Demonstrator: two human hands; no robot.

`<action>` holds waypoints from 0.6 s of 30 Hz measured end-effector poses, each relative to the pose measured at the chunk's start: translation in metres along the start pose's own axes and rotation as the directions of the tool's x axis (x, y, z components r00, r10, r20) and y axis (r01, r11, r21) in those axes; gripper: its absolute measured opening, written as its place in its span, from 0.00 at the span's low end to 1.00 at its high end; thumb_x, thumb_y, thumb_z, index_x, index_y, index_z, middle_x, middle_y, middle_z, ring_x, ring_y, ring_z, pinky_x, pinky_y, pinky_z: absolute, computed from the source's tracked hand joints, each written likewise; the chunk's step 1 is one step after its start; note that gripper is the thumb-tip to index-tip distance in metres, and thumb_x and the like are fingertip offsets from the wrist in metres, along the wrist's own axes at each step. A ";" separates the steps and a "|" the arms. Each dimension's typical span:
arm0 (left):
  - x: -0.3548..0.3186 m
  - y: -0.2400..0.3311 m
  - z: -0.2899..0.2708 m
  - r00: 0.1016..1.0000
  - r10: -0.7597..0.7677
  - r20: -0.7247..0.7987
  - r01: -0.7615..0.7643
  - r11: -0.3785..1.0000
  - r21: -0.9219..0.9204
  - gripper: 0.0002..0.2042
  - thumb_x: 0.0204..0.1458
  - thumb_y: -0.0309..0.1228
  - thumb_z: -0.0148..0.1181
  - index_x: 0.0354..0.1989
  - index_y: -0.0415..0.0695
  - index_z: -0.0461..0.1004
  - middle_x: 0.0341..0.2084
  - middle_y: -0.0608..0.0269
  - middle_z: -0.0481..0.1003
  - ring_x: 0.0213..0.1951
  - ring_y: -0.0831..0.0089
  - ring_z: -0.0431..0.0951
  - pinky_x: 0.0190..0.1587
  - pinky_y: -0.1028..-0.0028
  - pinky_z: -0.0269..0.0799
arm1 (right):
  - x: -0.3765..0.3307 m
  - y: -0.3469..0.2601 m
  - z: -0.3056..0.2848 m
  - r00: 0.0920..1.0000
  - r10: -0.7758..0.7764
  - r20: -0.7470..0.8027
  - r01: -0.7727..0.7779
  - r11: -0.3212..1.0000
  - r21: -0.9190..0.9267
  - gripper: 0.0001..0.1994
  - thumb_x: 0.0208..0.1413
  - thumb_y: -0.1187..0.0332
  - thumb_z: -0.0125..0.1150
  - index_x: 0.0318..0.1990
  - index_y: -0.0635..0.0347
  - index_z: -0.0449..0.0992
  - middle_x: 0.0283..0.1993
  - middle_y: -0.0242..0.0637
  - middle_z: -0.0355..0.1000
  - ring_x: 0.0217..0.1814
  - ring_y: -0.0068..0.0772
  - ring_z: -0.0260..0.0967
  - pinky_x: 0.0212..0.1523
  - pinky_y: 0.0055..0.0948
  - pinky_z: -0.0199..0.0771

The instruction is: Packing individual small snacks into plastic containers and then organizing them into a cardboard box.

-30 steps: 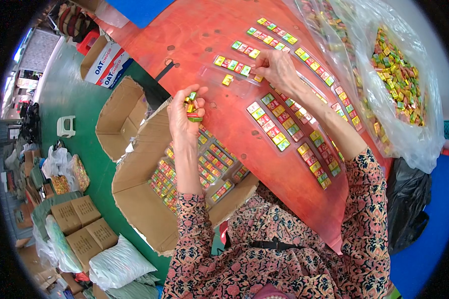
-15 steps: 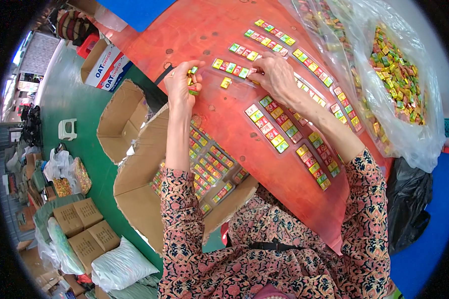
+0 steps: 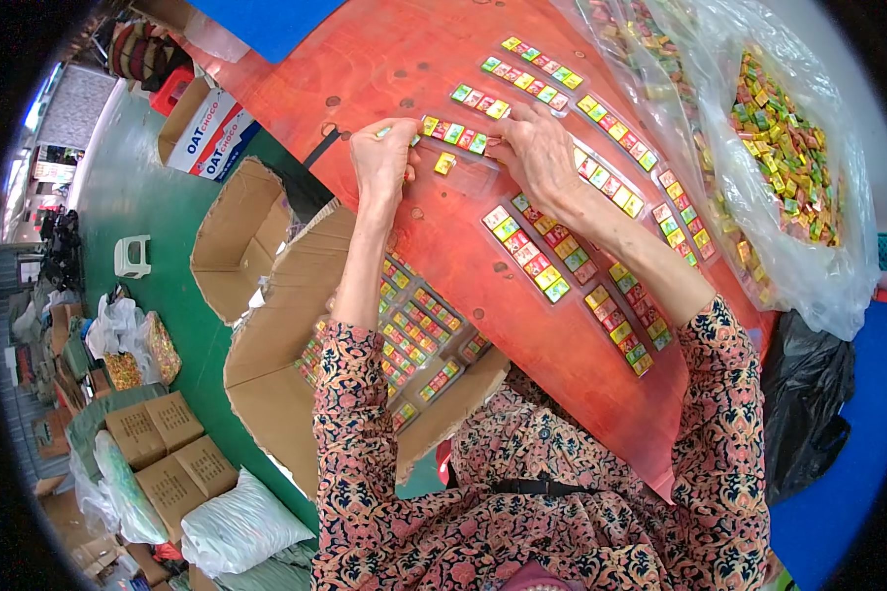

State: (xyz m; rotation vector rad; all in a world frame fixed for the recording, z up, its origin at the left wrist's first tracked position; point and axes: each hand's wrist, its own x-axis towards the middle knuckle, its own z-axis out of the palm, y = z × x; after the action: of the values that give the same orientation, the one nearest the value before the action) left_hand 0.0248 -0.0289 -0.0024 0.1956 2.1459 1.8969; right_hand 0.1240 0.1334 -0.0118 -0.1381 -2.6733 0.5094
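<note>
My left hand (image 3: 384, 163) rests on the red table (image 3: 384, 59) at the left end of a clear strip of small coloured cubes (image 3: 455, 132), fingers curled on a few cubes. My right hand (image 3: 537, 148) presses the right end of that same strip. A single yellow cube (image 3: 444, 164) lies loose between my hands. Several more filled strips (image 3: 527, 254) lie in rows across the table.
A big clear plastic bag of loose coloured cubes (image 3: 784, 148) sits at the far right. An open cardboard box (image 3: 404, 335) with packed strips stands below the table's left edge, an empty box (image 3: 237, 236) beside it. Sealed cartons (image 3: 168, 443) and bags lie on the green floor.
My left hand has risen from above the open box up to the table and now meets the strip beside my right hand. The right hand stayed on the strip.
</note>
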 end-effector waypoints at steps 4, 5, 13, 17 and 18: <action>0.002 -0.002 0.000 1.000 0.020 -0.017 -0.020 0.999 0.044 0.09 0.46 0.29 0.55 0.27 0.36 0.77 0.10 0.65 0.67 0.10 0.83 0.64 0.10 0.83 0.55 | 0.002 0.002 -0.004 0.997 0.077 0.012 -0.078 0.960 0.270 0.07 0.40 0.70 0.62 0.29 0.63 0.76 0.29 0.41 0.72 0.34 0.36 0.69 0.33 0.33 0.69; 0.002 -0.001 0.000 1.000 0.020 -0.015 -0.019 0.999 0.042 0.09 0.46 0.29 0.55 0.27 0.36 0.77 0.10 0.65 0.67 0.10 0.83 0.64 0.10 0.83 0.55 | 0.004 0.002 -0.010 0.975 0.196 0.107 -0.223 0.879 0.422 0.07 0.41 0.71 0.61 0.29 0.64 0.76 0.28 0.40 0.74 0.31 0.33 0.71 0.32 0.31 0.70; 0.003 0.001 -0.006 0.999 0.040 -0.014 -0.037 0.987 0.159 0.11 0.41 0.32 0.54 0.24 0.36 0.77 0.07 0.65 0.67 0.08 0.82 0.63 0.12 0.79 0.56 | -0.004 0.015 -0.034 0.955 0.196 0.222 -0.271 0.880 0.390 0.06 0.44 0.71 0.59 0.27 0.65 0.75 0.23 0.39 0.74 0.28 0.30 0.72 0.30 0.30 0.69; 0.002 0.005 0.002 1.000 0.018 0.004 -0.018 0.989 0.149 0.11 0.41 0.31 0.54 0.25 0.35 0.77 0.07 0.64 0.67 0.08 0.81 0.63 0.12 0.79 0.55 | -0.007 0.013 -0.031 0.971 0.184 0.150 -0.225 0.915 0.335 0.05 0.45 0.72 0.57 0.27 0.66 0.72 0.24 0.43 0.73 0.29 0.37 0.72 0.30 0.34 0.69; 0.001 0.006 0.003 1.000 0.005 0.023 -0.009 0.990 0.138 0.10 0.43 0.30 0.54 0.25 0.36 0.77 0.08 0.66 0.67 0.10 0.83 0.63 0.11 0.81 0.54 | -0.007 0.012 -0.030 0.982 0.159 0.107 -0.185 0.933 0.310 0.05 0.46 0.73 0.56 0.27 0.67 0.71 0.25 0.45 0.73 0.29 0.39 0.72 0.31 0.35 0.69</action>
State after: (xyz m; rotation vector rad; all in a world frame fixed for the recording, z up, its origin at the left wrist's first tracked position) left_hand 0.0242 -0.0253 0.0029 0.2512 2.2650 1.7418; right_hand 0.1427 0.1533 0.0068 -0.2632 -2.6251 1.0143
